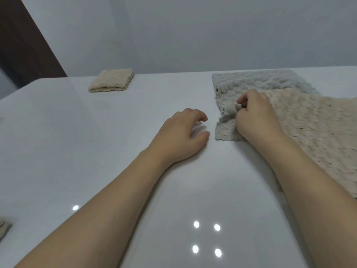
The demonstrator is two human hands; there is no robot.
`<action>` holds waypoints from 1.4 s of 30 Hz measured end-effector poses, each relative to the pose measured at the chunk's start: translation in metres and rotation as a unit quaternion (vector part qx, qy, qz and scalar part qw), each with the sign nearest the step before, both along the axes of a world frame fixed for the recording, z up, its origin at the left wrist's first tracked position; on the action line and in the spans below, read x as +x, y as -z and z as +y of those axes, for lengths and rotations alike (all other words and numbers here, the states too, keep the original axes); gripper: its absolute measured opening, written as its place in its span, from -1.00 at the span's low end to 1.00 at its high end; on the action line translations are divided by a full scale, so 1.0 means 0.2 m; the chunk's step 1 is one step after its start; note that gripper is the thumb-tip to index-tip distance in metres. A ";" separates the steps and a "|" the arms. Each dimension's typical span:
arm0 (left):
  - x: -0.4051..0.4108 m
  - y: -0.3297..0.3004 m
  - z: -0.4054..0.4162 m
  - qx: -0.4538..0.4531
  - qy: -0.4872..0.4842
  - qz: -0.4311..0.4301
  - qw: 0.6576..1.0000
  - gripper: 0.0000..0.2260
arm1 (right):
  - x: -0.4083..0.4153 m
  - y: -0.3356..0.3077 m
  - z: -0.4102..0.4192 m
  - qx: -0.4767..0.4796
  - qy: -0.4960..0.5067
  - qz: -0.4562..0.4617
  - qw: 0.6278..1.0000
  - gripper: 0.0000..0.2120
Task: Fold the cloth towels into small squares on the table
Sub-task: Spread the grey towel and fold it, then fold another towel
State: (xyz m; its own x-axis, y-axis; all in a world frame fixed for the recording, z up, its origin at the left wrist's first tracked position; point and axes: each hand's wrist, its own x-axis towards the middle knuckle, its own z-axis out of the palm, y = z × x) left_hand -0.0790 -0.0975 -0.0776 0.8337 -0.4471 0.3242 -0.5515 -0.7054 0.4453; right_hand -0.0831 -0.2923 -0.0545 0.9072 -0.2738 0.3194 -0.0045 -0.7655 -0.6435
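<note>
Now I am picking up the next towel to fold. My right hand [257,115] has its grip clamped on the near-left corner of the grey towel [251,82], fingers curled and pinching the bunched edge, which puckers just under my knuckles. That towel lies flat on the bench [96,142], stretching away from the grip toward the far edge. Overlapping it on the right of the grip is a beige towel [313,128], also unfolded, running back along my forearm; I cannot tell whether my fingers catch its edge as well as the grey one.

My left hand [183,136] holds nothing. Its fingers are loosely curled and apart, resting on the bare bench just left of the grip, close to the grey towel's edge but not touching it.

Far off to the left of the grip, near the bench's back edge, a folded towel [112,81] sits as a small square, so I judge at least one is done. A scrap of cloth [4,228] shows at the near left edge; I cannot tell what it is.

Next, I judge, the left hand needs to take another corner of the grey towel, so both can draw it clear of the beige one onto open bench. The pile is soft and will sag, so two corners must travel evenly.
</note>
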 end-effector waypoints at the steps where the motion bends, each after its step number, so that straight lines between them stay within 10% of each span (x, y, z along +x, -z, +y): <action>1: 0.00 0.00 -0.01 0.007 0.019 -0.007 1.000 -0.66 | 0.00 0.00 -0.01 0.010 0.004 -0.003 1.000 -0.67; 14: 0.03 0.00 -0.14 0.095 0.020 -0.112 0.989 -0.77 | 0.05 0.04 0.00 -0.049 -0.002 0.010 0.999 -0.76; 23: 0.08 -0.06 0.16 0.072 -0.325 -0.070 0.940 -0.53 | 0.05 0.10 0.02 -0.184 -0.051 -0.014 0.981 -0.80; 27: 0.05 -0.03 0.16 -0.073 -0.156 -0.062 0.983 -0.59 | 0.01 0.08 0.06 -0.222 -0.112 0.051 0.967 -0.40; 31: 0.11 0.03 0.14 0.055 -0.065 -0.068 0.994 -0.67 | -0.01 0.07 0.07 -0.263 -0.130 0.079 0.953 -0.18; 35: 0.14 -0.03 0.11 -0.175 -0.126 -0.048 0.975 -0.85 | 0.00 0.05 0.05 -0.256 -0.123 0.065 0.957 -0.34; 42: 0.17 -0.48 0.09 -0.473 -0.236 -0.067 0.846 -0.89 | 0.00 -0.10 0.08 -0.067 -0.072 -0.082 0.992 -0.81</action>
